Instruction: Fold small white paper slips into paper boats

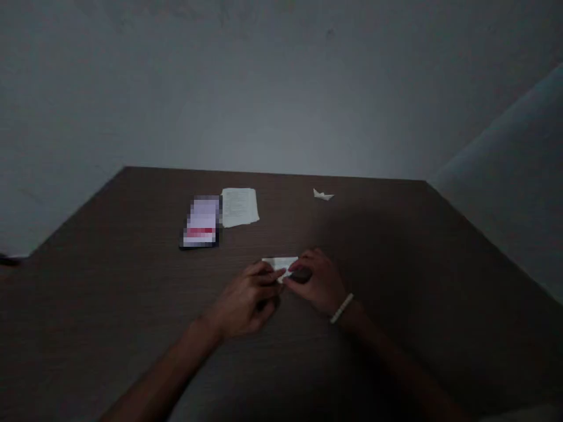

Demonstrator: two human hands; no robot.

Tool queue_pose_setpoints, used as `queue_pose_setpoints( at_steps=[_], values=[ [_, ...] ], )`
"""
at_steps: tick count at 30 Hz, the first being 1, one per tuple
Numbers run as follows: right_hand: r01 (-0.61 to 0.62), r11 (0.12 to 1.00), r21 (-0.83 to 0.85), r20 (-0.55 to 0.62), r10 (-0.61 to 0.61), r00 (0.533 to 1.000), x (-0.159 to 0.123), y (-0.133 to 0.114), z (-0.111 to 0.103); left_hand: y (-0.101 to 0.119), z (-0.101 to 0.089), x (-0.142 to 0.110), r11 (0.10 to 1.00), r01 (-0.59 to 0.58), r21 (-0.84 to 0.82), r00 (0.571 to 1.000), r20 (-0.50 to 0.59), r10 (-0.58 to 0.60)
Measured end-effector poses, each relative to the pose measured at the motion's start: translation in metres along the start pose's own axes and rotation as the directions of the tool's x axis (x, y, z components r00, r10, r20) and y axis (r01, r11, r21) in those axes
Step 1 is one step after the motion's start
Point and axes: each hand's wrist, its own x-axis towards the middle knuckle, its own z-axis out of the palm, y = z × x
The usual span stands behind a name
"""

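A small folded piece of white paper point(281, 263) lies on the brown table between my two hands, its straight edge facing the wall. My left hand point(250, 299) rests at the paper's left side, fingers bent and pressing on it. From the right, my right hand point(320, 282) pinches the paper near its lower point between thumb and fingers. A pale beaded bracelet point(342, 308) circles my right wrist. Both hands cover parts of the paper, so its full shape is hidden.
A folded paper boat point(324, 195) stands near the table's far edge. A stack of printed paper sheets point(240, 207) lies at the back left, beside a phone point(201, 221) with a lit, blurred screen. The wooden table point(132, 246) meets a grey wall point(281, 88).
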Motion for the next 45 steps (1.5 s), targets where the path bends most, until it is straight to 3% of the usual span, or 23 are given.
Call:
queue_pose_setpoints(
  at_steps=[16,45],
  values=[
    [0.059,0.998,-0.006,-0.024,-0.059,0.998,-0.002,0.009,0.004,-0.005,0.008,0.006,1.000,0.013,0.015,0.999,-0.033,-0.013],
    [-0.011,1.000,0.030,-0.086,0.014,0.996,0.002,0.010,0.004,-0.003,0.004,0.007,1.000,0.006,0.023,0.999,-0.041,-0.005]
  ],
)
